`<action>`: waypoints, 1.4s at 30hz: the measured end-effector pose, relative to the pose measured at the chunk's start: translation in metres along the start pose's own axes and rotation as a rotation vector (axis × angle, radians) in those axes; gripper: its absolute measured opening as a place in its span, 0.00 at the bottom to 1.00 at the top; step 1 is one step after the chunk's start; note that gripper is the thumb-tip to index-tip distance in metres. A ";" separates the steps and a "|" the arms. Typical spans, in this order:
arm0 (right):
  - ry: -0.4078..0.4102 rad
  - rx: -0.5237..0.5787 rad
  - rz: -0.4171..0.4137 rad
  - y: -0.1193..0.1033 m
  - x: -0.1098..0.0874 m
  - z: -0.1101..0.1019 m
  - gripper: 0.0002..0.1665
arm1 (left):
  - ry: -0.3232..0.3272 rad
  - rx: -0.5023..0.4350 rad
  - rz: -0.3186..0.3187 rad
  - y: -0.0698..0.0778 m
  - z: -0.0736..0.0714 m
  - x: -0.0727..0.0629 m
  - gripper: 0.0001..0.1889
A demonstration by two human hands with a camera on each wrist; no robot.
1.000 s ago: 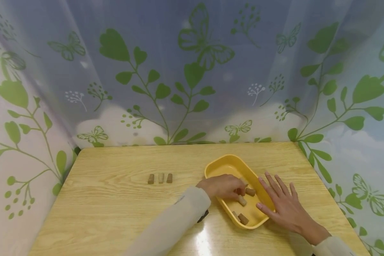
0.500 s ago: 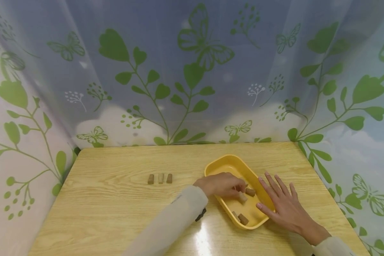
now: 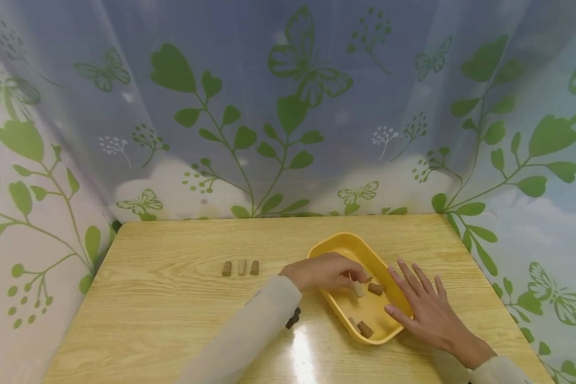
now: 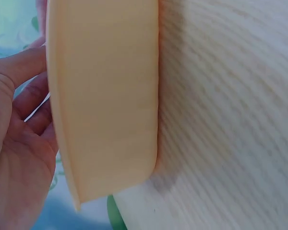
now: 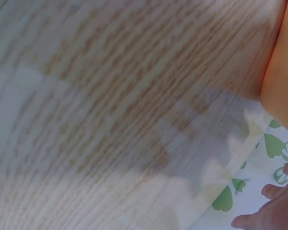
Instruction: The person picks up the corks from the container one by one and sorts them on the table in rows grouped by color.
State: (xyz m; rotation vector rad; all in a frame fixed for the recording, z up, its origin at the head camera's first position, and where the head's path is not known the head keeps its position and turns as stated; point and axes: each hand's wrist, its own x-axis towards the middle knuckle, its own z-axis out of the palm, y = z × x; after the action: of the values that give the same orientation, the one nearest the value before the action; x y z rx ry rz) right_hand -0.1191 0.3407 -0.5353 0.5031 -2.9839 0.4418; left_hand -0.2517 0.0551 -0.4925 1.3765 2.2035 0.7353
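Note:
My left hand [image 3: 330,271] reaches over the near-left rim into the yellow tray [image 3: 338,314]. Its thumb and fingers pinch a small pale block [image 3: 358,289], like a stubby cork. Beside those fingertips lies a brown block [image 3: 375,289] of similar size. Another brown block [image 3: 365,328] sits at the tray's near end, against a lighter block [image 3: 352,323]. My right hand [image 3: 427,312] rests on the tray's right rim, fingers straight and spread. The left wrist view has the left hand [image 4: 24,129] behind the tray wall [image 4: 105,96], its fingertips hidden.
On the wooden table [image 3: 163,309], left of the tray, three small blocks stand in a row: a brown block [image 3: 227,268], a pale block [image 3: 242,267] and another brown block [image 3: 254,268]. A patterned curtain [image 3: 249,133] hangs behind and at both sides.
My left hand has drawn slightly up and to the left, and the pale block has moved with it from where it lay. The right hand and tray stay put.

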 end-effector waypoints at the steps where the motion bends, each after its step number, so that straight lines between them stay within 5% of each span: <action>1: -0.001 0.000 0.000 0.000 0.000 0.000 0.50 | 0.003 -0.013 0.001 -0.002 -0.002 -0.002 0.14; 23: 0.002 0.003 -0.010 0.000 0.001 0.001 0.50 | 0.110 -0.192 -0.098 -0.040 -0.055 -0.073 0.17; 42: 0.005 -0.004 -0.009 0.000 0.000 0.001 0.50 | 0.142 -0.147 -0.233 -0.075 -0.075 -0.129 0.15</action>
State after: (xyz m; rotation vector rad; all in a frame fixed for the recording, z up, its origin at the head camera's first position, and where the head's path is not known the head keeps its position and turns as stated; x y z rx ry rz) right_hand -0.1193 0.3406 -0.5364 0.5139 -2.9763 0.4349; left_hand -0.2961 -0.1048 -0.4723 1.0041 2.3153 0.9111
